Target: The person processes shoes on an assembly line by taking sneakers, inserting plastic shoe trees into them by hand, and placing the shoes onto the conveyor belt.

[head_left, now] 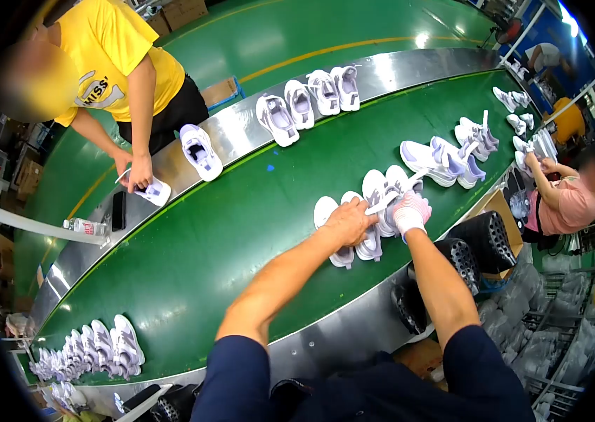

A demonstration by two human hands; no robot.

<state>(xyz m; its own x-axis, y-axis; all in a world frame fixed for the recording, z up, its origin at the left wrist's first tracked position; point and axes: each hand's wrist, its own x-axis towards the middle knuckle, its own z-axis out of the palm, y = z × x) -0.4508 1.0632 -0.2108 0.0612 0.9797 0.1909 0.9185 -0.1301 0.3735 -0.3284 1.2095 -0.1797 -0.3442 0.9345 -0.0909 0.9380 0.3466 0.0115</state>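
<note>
In the head view, my left hand (pixel 348 224) is bare, its fingers bent over the tongue and laces of a white and lilac shoe (pixel 370 246). Just right of it, my right hand (pixel 412 211) wears a pinkish-white glove and closes on a neighbouring shoe (pixel 397 184). White lace or strap material stretches between the two hands; the fingertips are partly hidden. Another white shoe (pixel 325 211) stands to the left in the same row. All these shoes rest on the green belt (pixel 241 225) near its close edge.
Across the belt, a person in yellow (pixel 114 63) handles a shoe (pixel 153 191). More shoes stand on the far metal edge (pixel 241 133), at lower left (pixel 125 344) and at right (pixel 438 165). A person in pink (pixel 571 200) works at far right. Black shoe lasts (pixel 483 243) lie beside my right arm.
</note>
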